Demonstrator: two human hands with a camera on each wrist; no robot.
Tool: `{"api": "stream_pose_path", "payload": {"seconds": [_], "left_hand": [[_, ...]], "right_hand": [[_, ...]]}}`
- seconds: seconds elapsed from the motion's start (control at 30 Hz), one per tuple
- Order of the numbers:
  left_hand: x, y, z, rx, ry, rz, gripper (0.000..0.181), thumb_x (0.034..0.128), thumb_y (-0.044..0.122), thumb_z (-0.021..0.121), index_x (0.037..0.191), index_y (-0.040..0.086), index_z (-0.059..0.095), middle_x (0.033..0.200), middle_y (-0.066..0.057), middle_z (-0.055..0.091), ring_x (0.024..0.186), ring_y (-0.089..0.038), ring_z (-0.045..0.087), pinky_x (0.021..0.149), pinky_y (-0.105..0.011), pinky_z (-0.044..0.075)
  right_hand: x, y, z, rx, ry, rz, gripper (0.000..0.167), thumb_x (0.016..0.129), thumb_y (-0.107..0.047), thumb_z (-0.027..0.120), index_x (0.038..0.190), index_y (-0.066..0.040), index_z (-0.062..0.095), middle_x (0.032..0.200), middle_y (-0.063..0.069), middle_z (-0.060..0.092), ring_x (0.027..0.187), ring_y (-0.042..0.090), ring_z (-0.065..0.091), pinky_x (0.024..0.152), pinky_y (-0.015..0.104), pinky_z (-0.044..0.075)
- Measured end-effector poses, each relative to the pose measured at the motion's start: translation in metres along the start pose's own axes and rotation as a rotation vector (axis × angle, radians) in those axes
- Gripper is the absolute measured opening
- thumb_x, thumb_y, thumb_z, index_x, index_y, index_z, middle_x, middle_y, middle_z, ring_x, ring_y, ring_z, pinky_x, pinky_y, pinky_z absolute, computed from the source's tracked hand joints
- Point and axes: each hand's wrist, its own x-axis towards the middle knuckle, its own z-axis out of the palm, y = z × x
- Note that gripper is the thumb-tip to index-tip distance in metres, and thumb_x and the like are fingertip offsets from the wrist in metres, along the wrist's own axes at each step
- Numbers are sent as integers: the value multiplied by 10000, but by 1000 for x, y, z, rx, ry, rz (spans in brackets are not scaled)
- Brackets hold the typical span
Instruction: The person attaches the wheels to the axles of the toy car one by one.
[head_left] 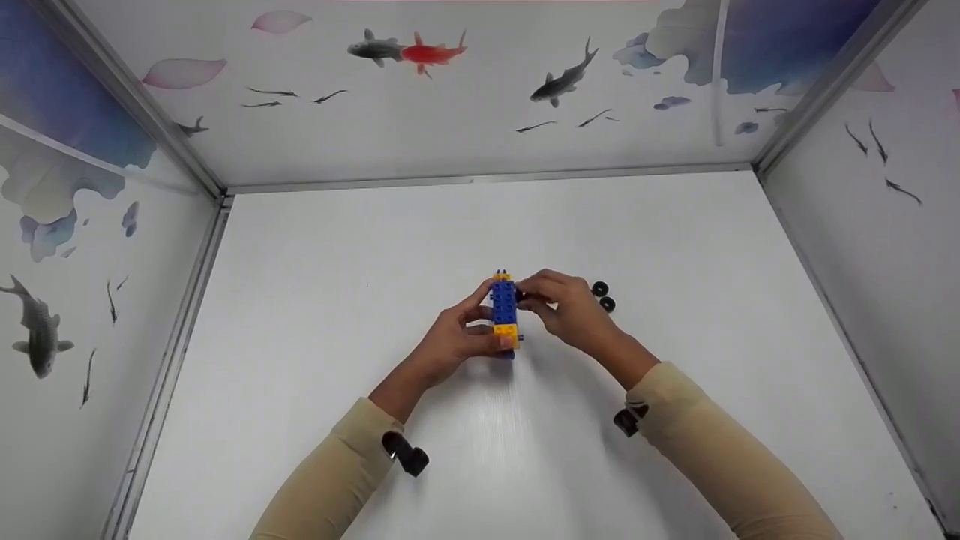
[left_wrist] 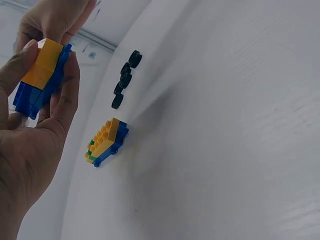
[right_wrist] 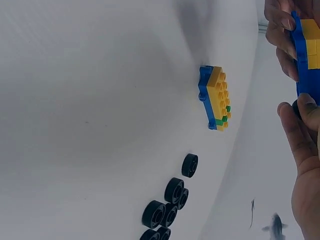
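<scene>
The right hand [head_left: 566, 306] mostly hides a round black wheel [right_wrist: 296, 109]; the right wrist view's edge cuts off the blue-and-yellow plastic brick assembly [right_wrist: 307, 75].

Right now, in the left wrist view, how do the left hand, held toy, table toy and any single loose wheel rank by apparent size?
1. Left hand
2. Held toy
3. Table toy
4. Loose wheel
The held toy looks nearer, so the toys' true order is unsure.

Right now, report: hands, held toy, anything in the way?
Left hand grips blue and yellow toy. Right hand pinches black wheel at its side. Loose wheels, second toy lie on table; nothing seen blocking.
</scene>
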Motion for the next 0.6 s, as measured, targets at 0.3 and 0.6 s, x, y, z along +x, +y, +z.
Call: {"api": "stream_pose_path", "payload": {"seconds": [0.3, 0.6], "left_hand": [[2, 2, 0, 17, 47, 6, 1029, 912, 153, 931, 1710, 466, 363, 1464, -195, 602, 1282, -325, 747, 1013, -475, 664], [2, 2, -6, -31, 77, -7, 1061, 904, 114, 930, 1720, 456, 344, 1477, -203, 585, 1275, -330, 750, 987, -481, 671]], "right_hand": [[-4, 11, -11, -92, -32, 52, 390, 999, -91, 824, 1382, -58, 754, 1261, 153, 778, 953, 283, 799, 821, 468, 693], [-21, 39, -27, -243, -28, 166, 382, 985, -118, 848, 1352, -47, 772, 1292, 166, 758, 1133, 347, 747, 974, 522, 647]]}}
